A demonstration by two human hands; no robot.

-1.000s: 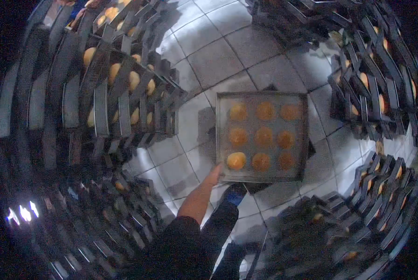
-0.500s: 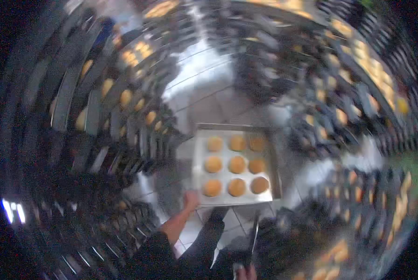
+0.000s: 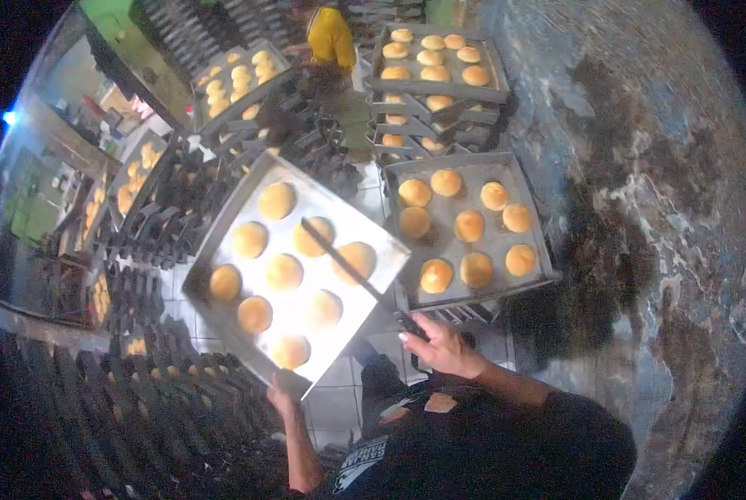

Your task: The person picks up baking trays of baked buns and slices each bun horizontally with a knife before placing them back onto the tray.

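My left hand (image 3: 285, 397) grips the near corner of a square metal baking tray (image 3: 253, 278), holding it turned at an angle in front of me. Several round golden buns (image 3: 284, 272) lie spread over it. In my right hand (image 3: 444, 345), the fingers are wrapped round the black handle of a long thin-bladed tool (image 3: 373, 288). Its dark blade reaches across the tray's right part, over the buns; whether it touches them I cannot tell. Close beyond that hand, a second tray (image 3: 439, 244) with several buns tops a stack.
More trays of buns stand stacked at the back, one topped by a tray (image 3: 499, 73) near the wall. Tilted dark trays (image 3: 73, 400) crowd the lower left. A person in yellow (image 3: 331, 37) is behind the stacks. A stained wall (image 3: 631, 250) rises on the right.
My view has swung round to face a wall and other stacks. The tray in my left hand is now turned diagonally. My right hand has risen from low by my body, bringing the blade over the tray.
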